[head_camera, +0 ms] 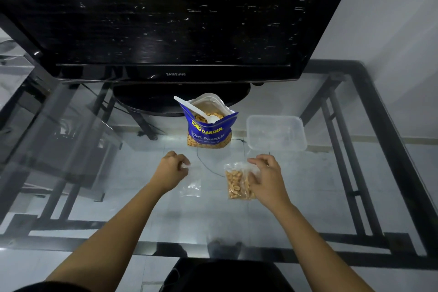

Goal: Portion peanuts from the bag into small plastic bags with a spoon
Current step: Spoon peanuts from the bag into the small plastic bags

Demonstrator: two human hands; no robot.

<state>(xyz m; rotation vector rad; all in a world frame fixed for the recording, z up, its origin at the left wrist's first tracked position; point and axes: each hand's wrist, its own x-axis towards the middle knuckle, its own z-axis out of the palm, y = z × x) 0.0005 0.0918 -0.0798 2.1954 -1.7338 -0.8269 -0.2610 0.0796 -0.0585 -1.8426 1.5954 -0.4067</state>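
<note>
Left hand (171, 168): fingers pinch empty small bag (190, 187), near peanut bag (208, 123).
Right hand (266, 180): fingers grasp filled small bag (238, 184).
Technique: open mouth wide before taking spoon (196, 110).

We see a smooth, glossy glass table (331, 185), a glossy printed foil peanut bag (208, 129), clear crinkled plastic small bags (239, 182), a frosted plastic container (276, 133), a white plastic spoon (196, 109).

Bare glass table (331, 185) lies right of the hands; peanut bag (209, 129) and plastic container (276, 133) block ahead.
</note>
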